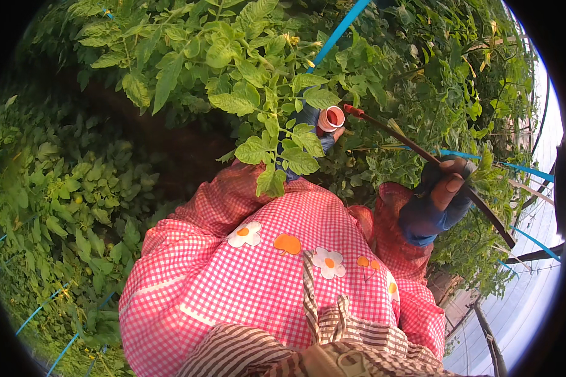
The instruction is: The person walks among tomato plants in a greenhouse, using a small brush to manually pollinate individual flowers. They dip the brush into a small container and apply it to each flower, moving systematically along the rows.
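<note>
My left hand (328, 140), in a blue glove with a bare fingertip showing, grips a small white bottle (331, 118). Its mouth faces up and red shows inside. Part of that hand is hidden behind the leaves of a tomato shoot (264, 151). Further right, my right hand (436, 202) wears a blue glove with the thumb and a finger bare. Pinched in it is a thin dark stick (405, 136), held at a slant. The stick's red tip (353, 111) is just right of the bottle's mouth, apart from it. Yellow tomato flowers (292, 39) grow above.
A blue strap (337, 35) runs down into the foliage above my left hand. Another blue strap (523, 168) passes behind my right hand. Dense tomato plants (94, 202) stand to the left, beside dark ground (170, 141). Pale plastic sheeting (523, 301) is at right.
</note>
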Demonstrator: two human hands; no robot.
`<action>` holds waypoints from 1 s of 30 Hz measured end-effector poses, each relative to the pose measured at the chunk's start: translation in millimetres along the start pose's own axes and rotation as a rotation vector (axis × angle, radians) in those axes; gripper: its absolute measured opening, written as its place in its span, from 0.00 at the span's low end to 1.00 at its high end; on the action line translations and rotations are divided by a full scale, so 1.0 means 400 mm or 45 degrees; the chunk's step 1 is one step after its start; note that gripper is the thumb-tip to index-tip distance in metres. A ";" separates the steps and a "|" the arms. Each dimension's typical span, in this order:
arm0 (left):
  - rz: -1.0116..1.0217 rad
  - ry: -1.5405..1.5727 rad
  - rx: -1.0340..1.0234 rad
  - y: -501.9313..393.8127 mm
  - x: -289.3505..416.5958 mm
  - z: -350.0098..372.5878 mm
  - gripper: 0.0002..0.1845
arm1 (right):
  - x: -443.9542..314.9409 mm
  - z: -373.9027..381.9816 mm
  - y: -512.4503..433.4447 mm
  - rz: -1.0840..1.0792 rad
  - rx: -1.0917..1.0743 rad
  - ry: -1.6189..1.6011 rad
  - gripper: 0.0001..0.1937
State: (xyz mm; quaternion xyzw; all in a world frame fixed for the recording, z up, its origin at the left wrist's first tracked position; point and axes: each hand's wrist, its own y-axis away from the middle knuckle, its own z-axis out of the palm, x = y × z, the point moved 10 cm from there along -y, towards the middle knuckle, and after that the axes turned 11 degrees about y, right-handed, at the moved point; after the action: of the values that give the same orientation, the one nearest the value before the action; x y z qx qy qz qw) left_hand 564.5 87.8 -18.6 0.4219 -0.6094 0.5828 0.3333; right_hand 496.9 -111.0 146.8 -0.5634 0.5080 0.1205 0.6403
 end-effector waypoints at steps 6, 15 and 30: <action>-0.032 0.110 -0.194 0.057 0.056 0.027 0.23 | 0.000 0.081 0.080 -0.181 -0.534 0.109 0.10; -0.498 0.265 -0.313 0.173 -0.004 -0.041 0.26 | 0.047 0.242 0.162 -0.104 -1.065 -0.018 0.10; -0.472 0.046 0.924 0.387 -0.042 -0.586 0.21 | -0.217 0.539 0.348 -0.509 -1.349 -0.453 0.12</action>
State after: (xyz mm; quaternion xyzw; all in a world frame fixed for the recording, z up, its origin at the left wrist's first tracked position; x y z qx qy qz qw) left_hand 411.8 316.7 -76.8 0.6045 -0.2718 0.6974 0.2727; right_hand 467.3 153.9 99.3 -0.8623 0.1475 0.3272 0.3573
